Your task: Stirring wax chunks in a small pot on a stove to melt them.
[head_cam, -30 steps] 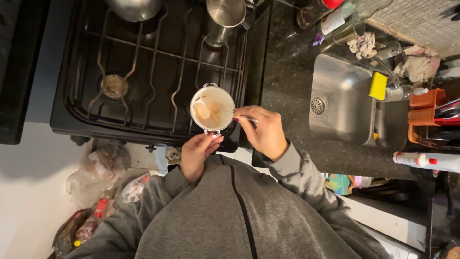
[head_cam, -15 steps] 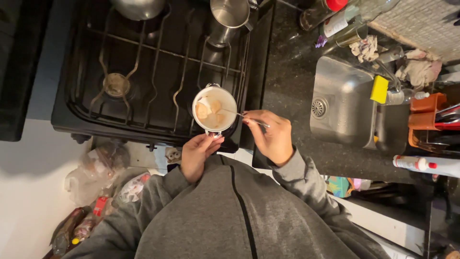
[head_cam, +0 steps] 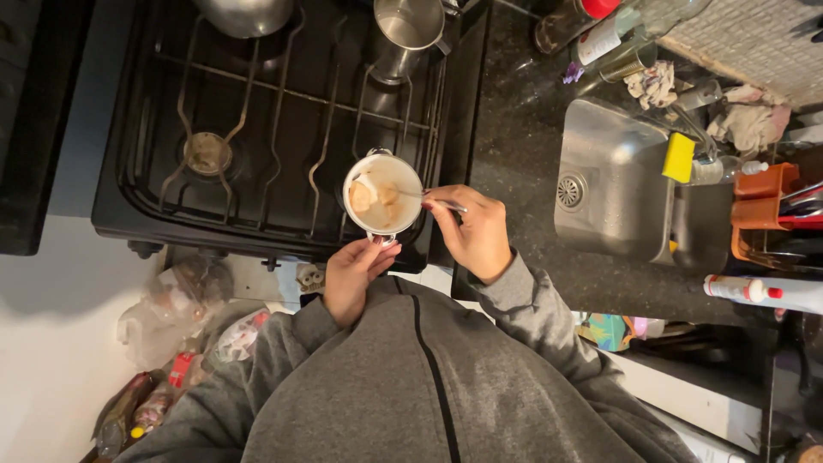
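A small white pot [head_cam: 382, 194] sits on the front right burner of a black gas stove [head_cam: 257, 129]. It holds pale broth with a few tan lumps of food. My left hand [head_cam: 353, 273] pinches the pot's near handle. In my right hand [head_cam: 470, 230] is a metal spoon [head_cam: 433, 201], its tip dipped inside the pot at the right rim.
A steel pot [head_cam: 408, 24] and a steel bowl [head_cam: 244, 12] stand on the back burners. A steel sink [head_cam: 617, 184] with a yellow sponge [head_cam: 677, 157] lies to the right in the dark counter. Bottles stand behind the sink. Plastic bags [head_cam: 180, 317] lie on the floor at left.
My right hand drew the spoon out to the right, then came back toward the pot's rim. The food lumps shifted in the broth. My left hand stayed on the handle.
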